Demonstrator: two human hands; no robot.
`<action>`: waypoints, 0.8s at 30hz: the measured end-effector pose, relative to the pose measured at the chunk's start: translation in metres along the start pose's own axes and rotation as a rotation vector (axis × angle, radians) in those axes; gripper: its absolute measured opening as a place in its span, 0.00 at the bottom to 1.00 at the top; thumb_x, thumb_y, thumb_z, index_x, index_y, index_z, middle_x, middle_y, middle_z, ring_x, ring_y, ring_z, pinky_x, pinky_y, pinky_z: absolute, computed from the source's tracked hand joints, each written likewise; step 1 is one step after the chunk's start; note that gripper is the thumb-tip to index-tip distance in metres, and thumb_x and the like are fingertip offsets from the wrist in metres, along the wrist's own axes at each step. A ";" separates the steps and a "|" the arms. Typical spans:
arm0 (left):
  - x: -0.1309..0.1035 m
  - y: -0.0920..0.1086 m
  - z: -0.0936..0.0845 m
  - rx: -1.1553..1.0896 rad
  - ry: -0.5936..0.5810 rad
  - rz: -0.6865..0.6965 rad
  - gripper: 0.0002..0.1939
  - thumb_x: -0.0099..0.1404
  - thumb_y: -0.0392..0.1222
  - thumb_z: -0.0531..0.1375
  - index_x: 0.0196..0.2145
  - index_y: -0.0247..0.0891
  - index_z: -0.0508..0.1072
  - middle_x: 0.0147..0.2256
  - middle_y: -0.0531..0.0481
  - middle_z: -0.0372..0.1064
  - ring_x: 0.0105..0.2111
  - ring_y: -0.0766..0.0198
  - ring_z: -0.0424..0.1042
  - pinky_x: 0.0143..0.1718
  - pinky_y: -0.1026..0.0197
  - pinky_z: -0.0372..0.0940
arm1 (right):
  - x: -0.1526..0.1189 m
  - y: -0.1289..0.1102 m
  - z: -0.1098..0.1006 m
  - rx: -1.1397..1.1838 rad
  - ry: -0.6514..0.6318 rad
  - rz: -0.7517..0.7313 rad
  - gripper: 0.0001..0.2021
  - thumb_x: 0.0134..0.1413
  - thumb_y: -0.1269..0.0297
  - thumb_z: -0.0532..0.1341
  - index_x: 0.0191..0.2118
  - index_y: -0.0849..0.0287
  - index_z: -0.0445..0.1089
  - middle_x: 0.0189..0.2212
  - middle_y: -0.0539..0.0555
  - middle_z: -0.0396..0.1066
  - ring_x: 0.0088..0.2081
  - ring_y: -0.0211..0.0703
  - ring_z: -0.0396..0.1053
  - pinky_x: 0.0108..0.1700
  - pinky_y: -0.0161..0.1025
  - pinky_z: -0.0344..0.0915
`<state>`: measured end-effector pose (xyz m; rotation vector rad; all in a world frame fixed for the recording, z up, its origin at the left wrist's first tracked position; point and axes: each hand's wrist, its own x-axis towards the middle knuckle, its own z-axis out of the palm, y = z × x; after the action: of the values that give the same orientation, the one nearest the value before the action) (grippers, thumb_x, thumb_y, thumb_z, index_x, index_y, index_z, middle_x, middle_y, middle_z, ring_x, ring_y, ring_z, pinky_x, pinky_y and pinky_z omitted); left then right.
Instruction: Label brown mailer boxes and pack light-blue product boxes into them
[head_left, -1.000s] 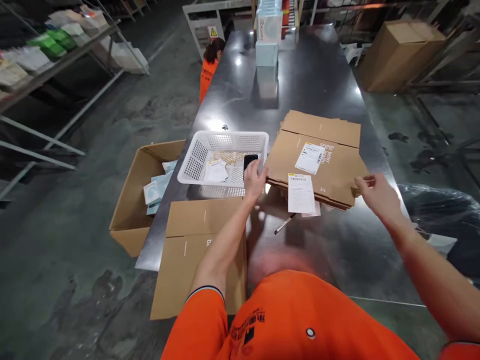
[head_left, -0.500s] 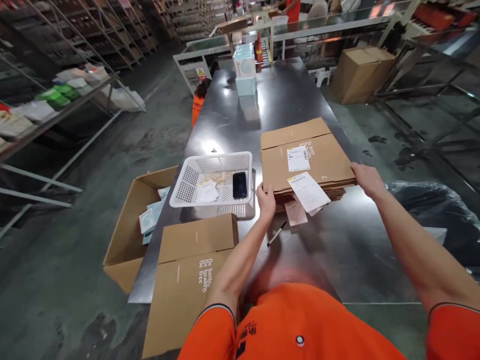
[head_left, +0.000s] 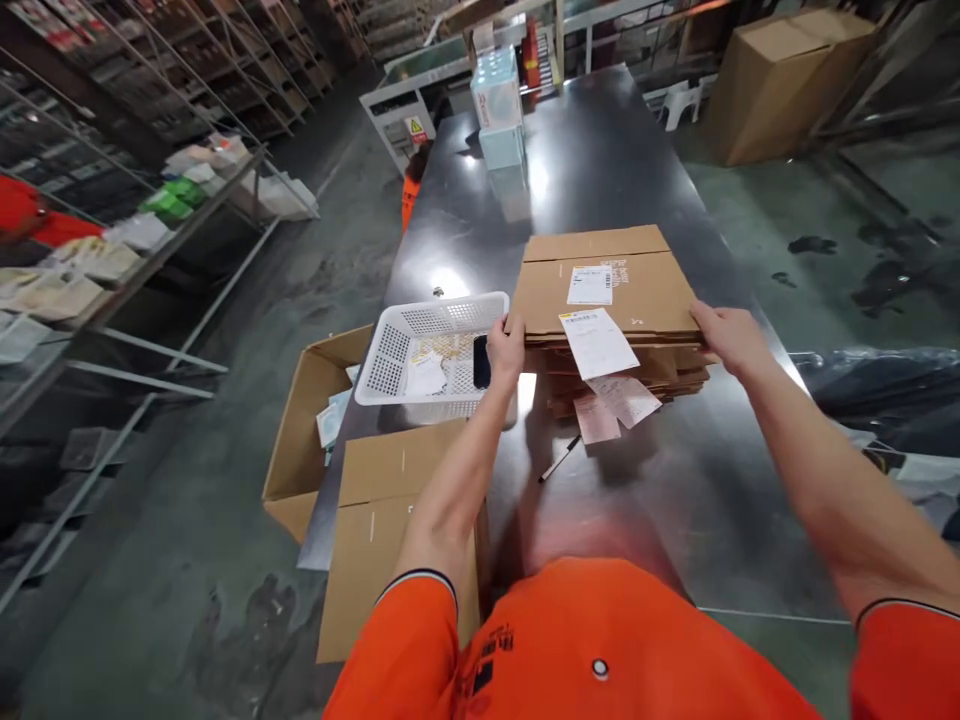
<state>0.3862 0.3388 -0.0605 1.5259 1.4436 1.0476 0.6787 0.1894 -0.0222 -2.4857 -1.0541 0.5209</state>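
A flattened cardboard box point(head_left: 547, 290) with white print lies between my hands, level above a stack of more flattened cardboard point(head_left: 660, 370). My left hand point(head_left: 506, 350) grips its near left corner, thumb on top. On its near right corner my right hand point(head_left: 731, 338) is closed, fingers partly hidden underneath. Two white labels rest on its top: a small one point(head_left: 591, 285) and a larger one point(head_left: 600, 340) overhanging the near edge. Pinkish slips point(head_left: 598, 418) stick out from the stack below. A pen point(head_left: 559, 460) lies on the metal table in front of them.
Left of the stack sits a white plastic basket point(head_left: 390, 365) with papers and a black phone point(head_left: 481, 362). More flattened boxes point(head_left: 397, 470) lie at the near left, beside an open carton point(head_left: 296, 430) below the table point(head_left: 600, 170). Light-blue boxes point(head_left: 499, 95) stand at the far end.
The flattened box has risen off the stack, opening a gap under its near edge. My left hand has moved up and left with it. The view has shifted.
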 end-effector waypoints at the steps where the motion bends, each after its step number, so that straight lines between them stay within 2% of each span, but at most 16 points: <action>1: -0.001 0.000 0.002 0.030 -0.012 -0.010 0.15 0.66 0.44 0.57 0.48 0.37 0.74 0.46 0.43 0.76 0.49 0.53 0.72 0.54 0.54 0.65 | 0.000 -0.003 -0.001 -0.050 -0.031 0.006 0.30 0.69 0.52 0.45 0.42 0.75 0.75 0.39 0.71 0.75 0.37 0.48 0.70 0.34 0.39 0.59; 6: -0.023 -0.017 0.004 0.181 -0.046 -0.077 0.19 0.64 0.42 0.60 0.53 0.38 0.73 0.52 0.39 0.74 0.57 0.49 0.68 0.59 0.50 0.60 | -0.006 -0.007 0.015 -0.143 -0.116 0.016 0.25 0.68 0.58 0.46 0.48 0.70 0.75 0.48 0.73 0.74 0.47 0.58 0.71 0.42 0.42 0.60; 8: -0.028 -0.021 0.001 0.130 -0.060 -0.100 0.21 0.65 0.40 0.59 0.55 0.36 0.71 0.54 0.38 0.72 0.56 0.49 0.69 0.59 0.51 0.61 | -0.010 -0.006 0.024 -0.182 -0.125 0.001 0.26 0.68 0.56 0.45 0.48 0.70 0.75 0.49 0.74 0.73 0.50 0.61 0.71 0.44 0.43 0.61; 12: -0.037 -0.021 -0.001 -0.035 -0.080 -0.162 0.22 0.65 0.37 0.58 0.56 0.36 0.70 0.53 0.40 0.74 0.52 0.53 0.73 0.54 0.54 0.66 | -0.017 0.000 0.032 -0.224 -0.096 -0.022 0.27 0.67 0.54 0.45 0.44 0.70 0.76 0.46 0.76 0.74 0.49 0.62 0.72 0.45 0.44 0.63; 16: -0.063 -0.019 0.008 -0.155 -0.102 -0.142 0.25 0.65 0.35 0.57 0.60 0.38 0.65 0.53 0.43 0.74 0.53 0.57 0.72 0.56 0.55 0.66 | -0.016 0.013 0.030 -0.137 -0.045 0.034 0.27 0.66 0.51 0.47 0.47 0.69 0.75 0.46 0.74 0.74 0.49 0.61 0.72 0.44 0.44 0.64; 20: -0.084 -0.017 0.021 -0.211 -0.083 -0.144 0.26 0.69 0.39 0.54 0.63 0.41 0.62 0.58 0.43 0.71 0.57 0.57 0.70 0.60 0.55 0.63 | -0.006 0.024 0.023 -0.013 0.056 0.046 0.22 0.63 0.50 0.51 0.39 0.63 0.74 0.40 0.68 0.76 0.44 0.58 0.72 0.42 0.44 0.64; 24: -0.092 -0.014 0.035 -0.197 -0.098 -0.171 0.26 0.70 0.40 0.54 0.65 0.39 0.59 0.60 0.42 0.68 0.60 0.56 0.68 0.63 0.55 0.61 | 0.009 0.028 0.025 0.010 0.122 0.030 0.17 0.61 0.53 0.52 0.32 0.59 0.70 0.36 0.65 0.74 0.42 0.56 0.71 0.43 0.45 0.63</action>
<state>0.4124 0.2475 -0.0912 1.2731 1.3350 0.9680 0.6893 0.1832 -0.0589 -2.4929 -0.9659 0.3767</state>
